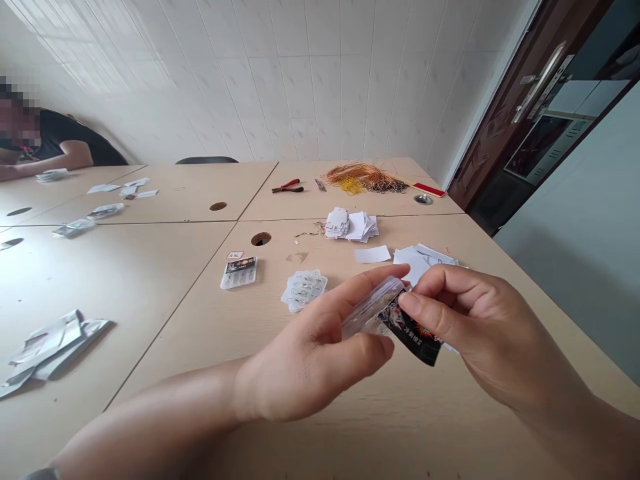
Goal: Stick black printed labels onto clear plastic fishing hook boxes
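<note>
Left hand (313,353): fingers closed about a clear plastic box (364,313), held tilted above the table (220,373).
Right hand (467,323): thumb and forefinger pinched together on a black printed label (419,341), curved, overlapping the box's right end; whether it is stuck there cannot be told.
One similar box (239,273), dark label on top, lying on the table left of the hands; a small red-edged tag (235,255) just beyond it.
One stack of clear packs (304,290), metal pieces visible, between that box and the left hand.
White cards (349,225), piled, farther back.
One pair of pliers (287,187), red and black handles, near the far edge.
One bundle of orange strands (363,176), to the pliers' right.
</note>
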A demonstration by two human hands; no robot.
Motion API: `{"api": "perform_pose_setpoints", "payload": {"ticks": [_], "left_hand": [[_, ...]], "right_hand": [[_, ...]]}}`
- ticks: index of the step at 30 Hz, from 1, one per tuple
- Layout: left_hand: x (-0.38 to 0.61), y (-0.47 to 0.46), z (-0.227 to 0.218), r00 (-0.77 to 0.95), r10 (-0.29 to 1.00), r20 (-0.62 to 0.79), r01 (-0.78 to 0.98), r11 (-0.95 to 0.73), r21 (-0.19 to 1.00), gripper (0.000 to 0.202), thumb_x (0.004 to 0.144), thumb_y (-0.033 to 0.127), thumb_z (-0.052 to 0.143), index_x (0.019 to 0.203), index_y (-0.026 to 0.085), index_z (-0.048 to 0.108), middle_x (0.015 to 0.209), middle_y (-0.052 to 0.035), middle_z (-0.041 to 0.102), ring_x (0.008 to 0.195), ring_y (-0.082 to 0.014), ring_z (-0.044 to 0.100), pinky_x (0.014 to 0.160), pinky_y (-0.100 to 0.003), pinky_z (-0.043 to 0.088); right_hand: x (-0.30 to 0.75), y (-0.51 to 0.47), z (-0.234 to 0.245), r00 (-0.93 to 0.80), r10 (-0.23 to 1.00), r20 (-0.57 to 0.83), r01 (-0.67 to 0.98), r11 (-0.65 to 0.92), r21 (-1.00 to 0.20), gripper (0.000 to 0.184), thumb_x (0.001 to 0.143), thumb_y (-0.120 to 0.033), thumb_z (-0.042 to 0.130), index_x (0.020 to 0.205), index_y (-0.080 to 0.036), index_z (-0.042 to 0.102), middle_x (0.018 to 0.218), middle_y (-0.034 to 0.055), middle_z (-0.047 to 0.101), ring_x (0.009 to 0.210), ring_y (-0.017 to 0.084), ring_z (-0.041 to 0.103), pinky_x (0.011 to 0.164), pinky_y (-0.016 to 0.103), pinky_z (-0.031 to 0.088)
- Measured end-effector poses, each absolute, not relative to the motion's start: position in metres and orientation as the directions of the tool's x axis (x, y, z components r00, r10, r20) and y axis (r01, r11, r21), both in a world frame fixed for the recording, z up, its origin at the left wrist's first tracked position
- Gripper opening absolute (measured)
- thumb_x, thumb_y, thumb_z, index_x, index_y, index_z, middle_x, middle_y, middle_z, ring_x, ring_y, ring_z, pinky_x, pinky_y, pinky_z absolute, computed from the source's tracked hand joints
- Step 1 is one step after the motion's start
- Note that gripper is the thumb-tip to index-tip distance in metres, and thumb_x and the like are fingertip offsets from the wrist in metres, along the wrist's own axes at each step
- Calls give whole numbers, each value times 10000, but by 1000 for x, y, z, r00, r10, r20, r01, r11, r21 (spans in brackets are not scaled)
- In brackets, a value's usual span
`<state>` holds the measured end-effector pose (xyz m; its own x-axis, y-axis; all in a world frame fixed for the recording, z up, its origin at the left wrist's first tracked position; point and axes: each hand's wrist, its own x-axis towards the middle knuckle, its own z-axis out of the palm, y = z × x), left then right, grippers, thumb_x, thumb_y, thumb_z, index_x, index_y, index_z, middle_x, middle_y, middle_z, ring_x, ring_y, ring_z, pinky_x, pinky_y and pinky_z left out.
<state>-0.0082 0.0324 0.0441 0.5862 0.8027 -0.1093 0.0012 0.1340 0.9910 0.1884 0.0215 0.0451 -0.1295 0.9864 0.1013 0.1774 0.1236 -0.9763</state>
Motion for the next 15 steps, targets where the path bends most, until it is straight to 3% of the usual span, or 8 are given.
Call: {"api": "perform_pose_setpoints", "payload": {"ticks": [5,15], "left_hand": [[-7,34,42,599,801,10,-37,15,999,413,1002,334,636,1410,363,583,1374,50,676,1247,-164,596,1053,-247,480],[-7,32,39,588,808,41,-64,-4,998,356,1019,380,626,1375,385,611,1325,87,701,1238,-133,608,1065,-218,482]], "right_hand": [[188,20,46,-127,986,108,205,132,-970,330,885,-371,711,622,-212,592,577,-55,549,543,64,503,496,138,447],[185,19,49,-107,987,123,218,144,-965,320,870,-347,710,611,-208,583,558,-60,531,519,63,487,467,144,435]]}}
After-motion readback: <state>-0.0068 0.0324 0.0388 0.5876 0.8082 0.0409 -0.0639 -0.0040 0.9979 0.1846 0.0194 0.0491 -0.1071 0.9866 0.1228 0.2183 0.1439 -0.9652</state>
